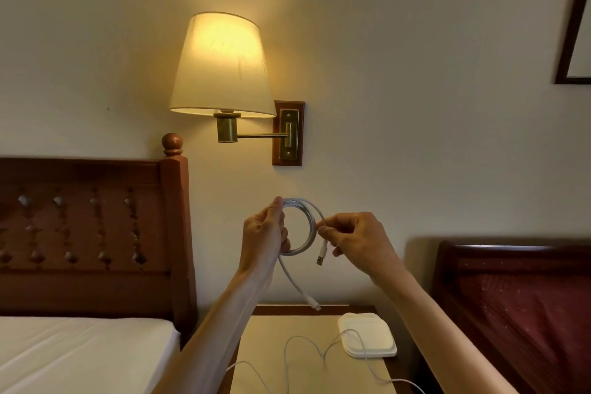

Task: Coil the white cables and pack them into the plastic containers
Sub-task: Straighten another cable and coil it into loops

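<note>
Hands raised above the tabletop (pixel 307 361) — left hand (pixel 263 233) in a closed grip on the coiled white cable (pixel 303 227), right hand (pixel 358 241) pinching it at 3 o'clock; containers (pixel 367 334) lie at 5 o'clock

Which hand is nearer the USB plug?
Right. The right hand pinches the cable just above the USB plug; the left hand holds the coil's far side.

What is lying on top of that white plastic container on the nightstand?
A loose white cable loops across the near left edge of the plastic container. Its lid is shut, so the contents are hidden.
</note>
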